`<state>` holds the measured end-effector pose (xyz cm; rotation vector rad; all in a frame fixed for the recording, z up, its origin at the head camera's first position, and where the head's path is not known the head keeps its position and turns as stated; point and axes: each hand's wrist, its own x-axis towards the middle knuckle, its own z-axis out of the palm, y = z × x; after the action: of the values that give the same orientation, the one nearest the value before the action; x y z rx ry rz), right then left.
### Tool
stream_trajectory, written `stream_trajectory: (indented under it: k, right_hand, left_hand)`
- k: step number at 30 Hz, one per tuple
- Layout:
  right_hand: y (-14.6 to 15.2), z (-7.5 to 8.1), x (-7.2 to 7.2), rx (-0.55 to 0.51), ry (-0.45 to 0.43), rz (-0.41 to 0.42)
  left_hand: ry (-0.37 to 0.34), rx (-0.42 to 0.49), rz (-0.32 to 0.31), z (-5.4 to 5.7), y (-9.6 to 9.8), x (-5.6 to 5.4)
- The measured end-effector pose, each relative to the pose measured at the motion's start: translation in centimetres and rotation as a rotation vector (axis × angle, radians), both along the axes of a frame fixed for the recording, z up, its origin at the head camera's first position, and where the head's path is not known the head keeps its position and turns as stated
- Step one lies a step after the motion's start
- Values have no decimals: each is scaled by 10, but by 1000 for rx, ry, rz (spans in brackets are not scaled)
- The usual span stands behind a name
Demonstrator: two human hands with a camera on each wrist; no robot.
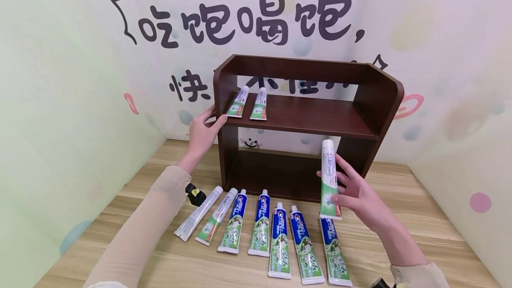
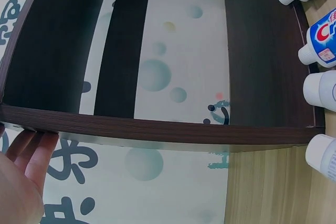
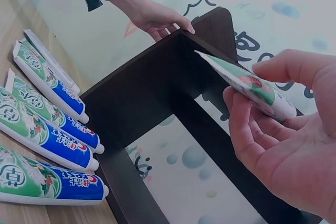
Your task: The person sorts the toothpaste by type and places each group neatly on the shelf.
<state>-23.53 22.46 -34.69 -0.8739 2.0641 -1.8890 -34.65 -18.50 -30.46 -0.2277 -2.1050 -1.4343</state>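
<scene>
A white and green toothpaste tube [image 1: 330, 181] is pinched upright between the thumb and fingers of my right hand [image 1: 354, 194], in front of the shelf's lower right part. My left hand [image 1: 203, 131] grips the left side of the dark brown two-tier shelf [image 1: 308, 112], thumb near the upper board's front edge. Two like tubes lie on the upper board at the left: one toothpaste tube [image 1: 238, 101] by the side wall, another toothpaste tube [image 1: 260, 103] beside it. In the right wrist view the held tube [image 3: 252, 85] slants between thumb and fingers.
On the wooden table [image 1: 160, 217] before the shelf lies a row of tubes: a white tube [image 1: 198, 214], a white and green tube [image 1: 217, 218], and several blue and green toothpaste tubes [image 1: 279, 241]. A printed wall [image 1: 300, 21] stands close behind the shelf.
</scene>
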Motion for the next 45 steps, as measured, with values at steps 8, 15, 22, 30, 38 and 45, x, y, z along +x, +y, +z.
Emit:
stream_trajectory:
  k: [8, 15, 22, 30, 38, 45]
  right_hand:
    - [-4, 11, -3, 72, 44, -37]
    - [-10, 30, -8, 93, 80, -110]
    - [-17, 49, -13, 118, 87, -141]
    - [-27, 74, -22, 186, 109, -242]
    - [-36, 94, -37, 180, 166, -275]
    - [-41, 111, -57, 179, 140, -350]
  left_hand:
    - [7, 1, 2, 1, 0, 1]
    - [3, -4, 8, 1, 0, 1]
    - [2, -3, 3, 1, 1, 1]
    - [5, -10, 10, 1, 1, 1]
    - [-7, -18, 19, -1, 1, 0]
    - [-10, -11, 15, -1, 1, 0]
